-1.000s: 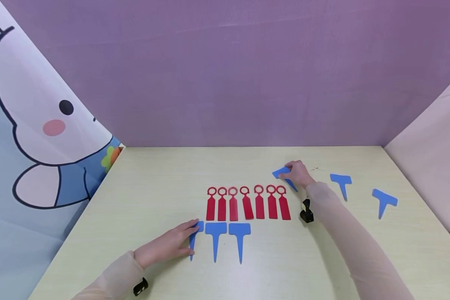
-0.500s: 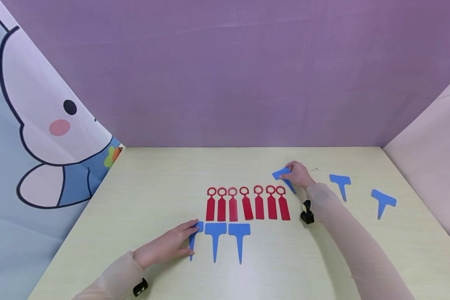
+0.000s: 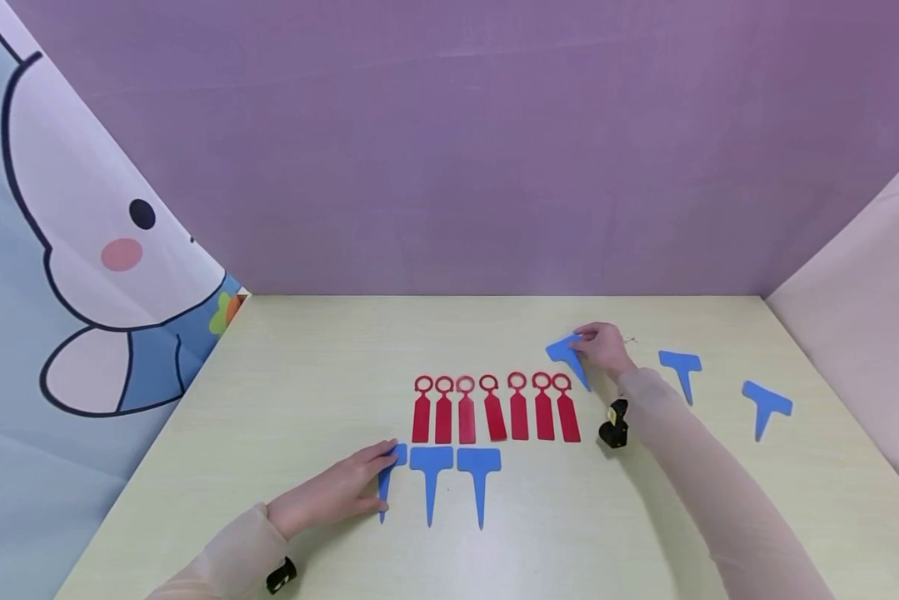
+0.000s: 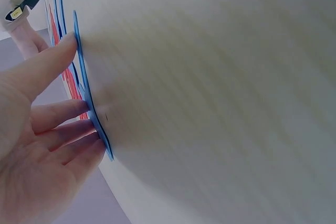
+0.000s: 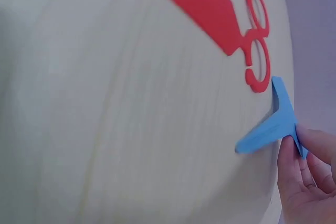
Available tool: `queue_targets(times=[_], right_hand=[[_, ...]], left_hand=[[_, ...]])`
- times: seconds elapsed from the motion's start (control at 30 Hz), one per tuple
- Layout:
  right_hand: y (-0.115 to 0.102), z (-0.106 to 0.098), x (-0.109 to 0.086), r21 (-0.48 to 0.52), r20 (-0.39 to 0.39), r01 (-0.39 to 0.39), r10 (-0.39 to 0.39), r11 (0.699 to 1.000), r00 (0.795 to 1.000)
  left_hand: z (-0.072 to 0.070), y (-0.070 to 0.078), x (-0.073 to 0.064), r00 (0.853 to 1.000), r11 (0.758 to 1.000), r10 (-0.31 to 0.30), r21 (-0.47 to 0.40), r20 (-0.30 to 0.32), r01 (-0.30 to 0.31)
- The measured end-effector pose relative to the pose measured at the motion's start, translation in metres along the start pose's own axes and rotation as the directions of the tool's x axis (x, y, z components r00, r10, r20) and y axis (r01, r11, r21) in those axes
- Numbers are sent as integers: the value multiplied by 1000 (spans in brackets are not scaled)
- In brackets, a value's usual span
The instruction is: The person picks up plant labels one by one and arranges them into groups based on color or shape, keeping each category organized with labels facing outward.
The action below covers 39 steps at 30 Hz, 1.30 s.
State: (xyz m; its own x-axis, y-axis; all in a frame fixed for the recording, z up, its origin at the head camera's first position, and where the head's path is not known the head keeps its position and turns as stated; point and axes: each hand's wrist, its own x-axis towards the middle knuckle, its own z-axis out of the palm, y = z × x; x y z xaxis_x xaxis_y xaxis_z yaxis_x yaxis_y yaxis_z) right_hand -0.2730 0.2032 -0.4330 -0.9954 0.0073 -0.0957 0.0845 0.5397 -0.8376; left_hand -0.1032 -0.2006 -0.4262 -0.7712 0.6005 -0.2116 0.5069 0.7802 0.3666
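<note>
My left hand rests on the leftmost blue T-shaped plant label of a front row, partly covering it. In the left wrist view, the thumb and fingertips touch that label's flat face. Beyond the right end of the red tags, my right hand pinches another blue T-shaped plant label by one side of its crossbar. This label is tilted, its stem pointing toward the front right. Two more blue labels, one in the middle and one at the right, lie beside my left hand.
Several red ring-topped tags form a row across the mid-table, just behind the front labels. Two loose blue labels lie at the right, one nearer and one farther out. A purple backdrop rises behind the table.
My right hand has shifted slightly to the right along the label's crossbar, exposing more of the pinched label. The left hand and the laid-out pieces stay where they were.
</note>
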Motion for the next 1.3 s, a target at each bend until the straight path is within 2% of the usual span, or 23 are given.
queue_targets(times=[0.13,0.5,0.63,0.97,1.3], right_hand=[[-2,-4,-1,115,4,-7,6,993,1000],[-12,-15,-14,306,60,-54,38,951,997],[-13,-18,-18,333,71,-75,54,940,996],[-10,-18,-32,339,120,-90,52,937,991],[-7,-14,-49,397,173,-111,44,911,984]], left_hand=[[0,1,0,1000,1000,-4,-6,2,4],[-2,2,0,1000,1000,-15,-12,1,15],[-2,2,0,1000,1000,-15,-11,2,15],[-2,2,0,1000,1000,3,-9,-4,-4],[0,2,1,999,1000,25,1,-25,-25]])
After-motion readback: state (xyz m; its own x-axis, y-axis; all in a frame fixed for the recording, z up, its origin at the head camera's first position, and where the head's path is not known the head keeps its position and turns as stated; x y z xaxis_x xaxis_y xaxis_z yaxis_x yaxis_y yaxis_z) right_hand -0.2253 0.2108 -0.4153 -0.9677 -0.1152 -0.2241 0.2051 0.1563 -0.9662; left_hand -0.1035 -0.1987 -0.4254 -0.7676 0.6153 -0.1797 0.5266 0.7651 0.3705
